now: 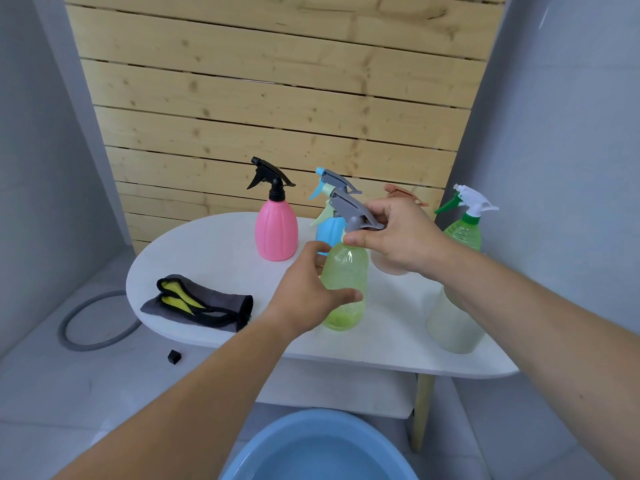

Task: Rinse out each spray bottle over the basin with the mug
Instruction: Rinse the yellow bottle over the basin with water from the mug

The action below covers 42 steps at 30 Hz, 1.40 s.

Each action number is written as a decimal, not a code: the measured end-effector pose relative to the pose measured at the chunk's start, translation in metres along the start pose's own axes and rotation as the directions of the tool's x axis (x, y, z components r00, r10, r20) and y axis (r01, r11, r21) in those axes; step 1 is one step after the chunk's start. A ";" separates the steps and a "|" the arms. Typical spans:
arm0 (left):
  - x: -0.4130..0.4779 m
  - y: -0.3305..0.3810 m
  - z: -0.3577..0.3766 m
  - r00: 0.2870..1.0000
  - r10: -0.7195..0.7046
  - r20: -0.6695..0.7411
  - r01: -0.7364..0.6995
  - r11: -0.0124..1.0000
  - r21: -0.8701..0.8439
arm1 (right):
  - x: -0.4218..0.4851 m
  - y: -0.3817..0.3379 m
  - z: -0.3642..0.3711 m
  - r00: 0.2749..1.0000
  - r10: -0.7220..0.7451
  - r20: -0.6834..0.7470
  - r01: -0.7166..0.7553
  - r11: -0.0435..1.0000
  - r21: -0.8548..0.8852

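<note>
Yellow-green and translucent, the spray bottle [346,271] stands upright on the white table [214,244], held by both hands. The left hand [308,296] wraps round its body, thumb across the front and fingers curled behind. The right hand [401,237] pinches the grey trigger head [349,211] at the neck, thumb and fingers closed on it. Behind stand a pink bottle [277,233], a blue bottle [329,233] and a green bottle [464,233] — a cream bottle [453,317] stands to the right. Below the table's near edge sits the blue basin [322,419].
</note>
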State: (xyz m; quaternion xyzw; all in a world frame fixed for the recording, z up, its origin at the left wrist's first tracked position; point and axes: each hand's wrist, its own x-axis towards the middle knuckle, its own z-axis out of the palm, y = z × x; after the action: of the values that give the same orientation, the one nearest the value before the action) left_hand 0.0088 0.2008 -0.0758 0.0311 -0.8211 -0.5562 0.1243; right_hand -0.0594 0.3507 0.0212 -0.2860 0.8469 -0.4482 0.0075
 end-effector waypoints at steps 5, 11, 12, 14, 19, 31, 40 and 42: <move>0.001 -0.001 0.001 0.993 -0.057 0.108 0.067 0.993 -0.094 | 0.000 0.001 0.000 1.000 0.003 0.004 -0.003 1.000 0.003; -0.002 0.005 0.001 0.999 -0.008 -0.052 0.010 0.999 0.039 | 0.000 0.002 0.002 1.000 0.004 -0.011 -0.004 1.000 -0.004; -0.003 0.005 0.003 1.000 -0.012 -0.024 0.013 1.000 0.026 | 0.000 0.001 0.002 1.000 0.005 -0.012 -0.005 1.000 -0.001; -0.004 0.004 0.003 0.997 -0.017 0.078 0.019 1.000 -0.022 | -0.001 0.000 0.002 1.000 0.006 -0.008 -0.006 1.000 0.011; -0.003 0.004 0.001 1.000 -0.009 -0.024 0.011 0.998 0.057 | -0.002 0.001 0.002 1.000 0.002 -0.010 -0.002 1.000 0.004; -0.005 0.005 0.005 1.000 0.006 -0.018 -0.005 0.998 0.063 | -0.003 0.007 0.011 0.994 -0.058 -0.089 0.052 0.996 -0.069; -0.001 -0.003 0.002 0.996 0.037 0.079 -0.043 0.996 0.076 | -0.010 0.003 0.026 0.986 -0.067 -0.151 0.056 0.995 -0.081; -0.001 -0.004 0.002 0.997 0.030 0.073 -0.035 0.997 0.067 | -0.011 0.005 0.026 0.990 -0.046 -0.134 0.049 0.999 0.018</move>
State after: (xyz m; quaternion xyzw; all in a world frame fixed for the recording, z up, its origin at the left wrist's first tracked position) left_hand 0.0087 0.2011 -0.0798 0.0020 -0.8439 -0.5266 0.1027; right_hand -0.0458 0.3383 -0.0009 -0.2753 0.8338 -0.4752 -0.0569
